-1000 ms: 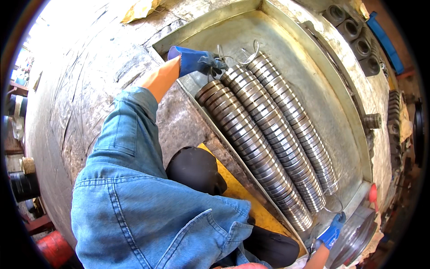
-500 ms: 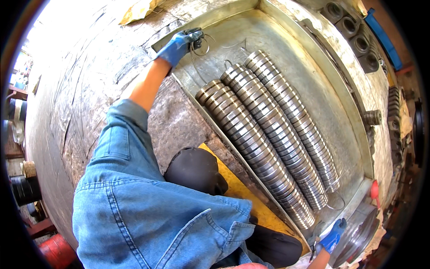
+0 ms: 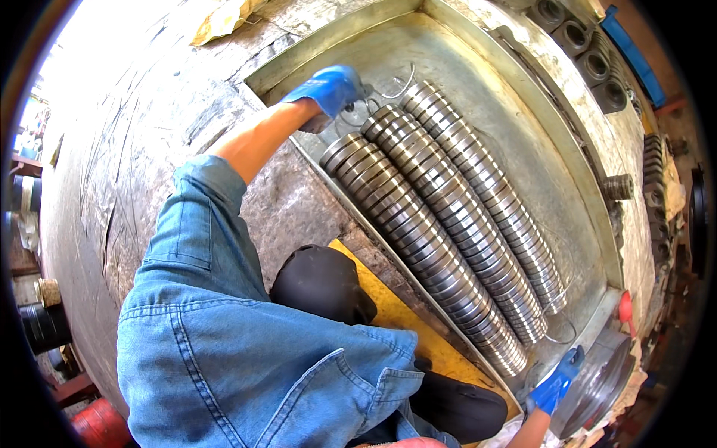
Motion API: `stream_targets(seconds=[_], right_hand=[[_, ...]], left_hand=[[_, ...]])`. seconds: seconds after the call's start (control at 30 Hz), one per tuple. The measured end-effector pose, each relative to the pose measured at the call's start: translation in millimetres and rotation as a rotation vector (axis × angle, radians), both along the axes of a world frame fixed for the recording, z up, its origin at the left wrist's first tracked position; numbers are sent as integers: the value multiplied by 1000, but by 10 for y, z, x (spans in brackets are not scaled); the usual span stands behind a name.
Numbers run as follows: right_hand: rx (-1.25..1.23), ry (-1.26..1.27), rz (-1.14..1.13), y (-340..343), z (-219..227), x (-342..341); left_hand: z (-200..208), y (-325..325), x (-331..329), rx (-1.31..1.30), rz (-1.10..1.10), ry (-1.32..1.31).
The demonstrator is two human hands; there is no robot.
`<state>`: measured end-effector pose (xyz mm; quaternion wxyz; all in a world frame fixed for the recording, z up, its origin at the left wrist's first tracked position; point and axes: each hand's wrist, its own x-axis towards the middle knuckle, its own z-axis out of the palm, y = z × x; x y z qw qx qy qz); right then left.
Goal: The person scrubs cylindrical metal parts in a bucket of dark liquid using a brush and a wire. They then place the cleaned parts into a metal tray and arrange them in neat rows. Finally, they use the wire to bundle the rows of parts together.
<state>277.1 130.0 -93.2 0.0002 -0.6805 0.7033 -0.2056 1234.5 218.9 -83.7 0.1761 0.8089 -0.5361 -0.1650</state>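
Three long rows of shiny metal rings (image 3: 433, 239) lie side by side in a shallow metal tray (image 3: 515, 97), with thin wire (image 3: 411, 75) looping out at their ends. My left hand (image 3: 332, 91), in a blue glove and smeared by motion, is over the tray's far left side. Its closed fingers are at a wire by the far ends of the left and middle rows. At the near right corner, my blue-gloved right hand (image 3: 554, 382) lies by the tray's wall, its fingers stretched out. I see nothing held in it.
Past the right hand stands a round metal piece (image 3: 597, 384), beside a red-handled object (image 3: 626, 310). Thick dark rings (image 3: 595, 67) line the far right. A yellow plate (image 3: 396, 310) edges the tray by my knees. Worn sheeting (image 3: 149, 134) covers the left surface.
My left hand has moved right and slightly down, from the tray's far left corner toward the row ends, bringing wire along. The right hand has shifted slightly up and right.
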Motion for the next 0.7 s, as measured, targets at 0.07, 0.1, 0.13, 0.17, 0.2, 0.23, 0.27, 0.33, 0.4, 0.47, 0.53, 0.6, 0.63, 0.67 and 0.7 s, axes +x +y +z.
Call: stream_targets(seconds=[0.07, 0.1, 0.13, 0.17, 0.2, 0.23, 0.27, 0.33, 0.4, 0.47, 0.53, 0.6, 0.63, 0.67, 0.7], right_hand=[[-21, 21, -24, -69, 18, 171], [-20, 15, -35, -66, 16, 242], [-16, 10, -37, -91, 59, 441], [-17, 11, -46, -39, 120, 585], [-101, -45, 19, 21, 187, 734], [-183, -90, 79, 159, 321, 887], [-174, -93, 92, 213, 431, 1158], [-136, 34, 124, 313, 654, 1660], [-336, 124, 375, 306, 703, 1988], [-331, 248, 646, 403, 862, 2814], [-240, 223, 706, 462, 924, 3353], [-211, 226, 782, 486, 903, 3636], [-181, 244, 833, 513, 914, 3658], [-181, 244, 830, 507, 897, 3704], [-149, 227, 872, 501, 873, 3736]], left_hand=[[-23, -8, -72, 180, -41, 130], [-21, -60, -28, 179, -44, 126], [-28, -120, 84, 81, -13, 102], [-83, -118, 131, -125, 13, 29], [-138, -100, 185, -338, 49, -65], [-202, -100, 236, -535, 83, -164], [-204, -115, 387, -443, 299, -53], [-630, -266, 866, -88, 205, -150], [-660, -271, 620, 27, -128, 91], [-684, -210, 642, 205, -177, 36], [-575, -146, 592, 140, 59, 146], [-451, -133, 647, 160, 106, 0], [-123, -124, 418, 2, 129, 69], [122, -68, 321, -155, 172, 129], [171, -100, 314, -155, 168, 130]])
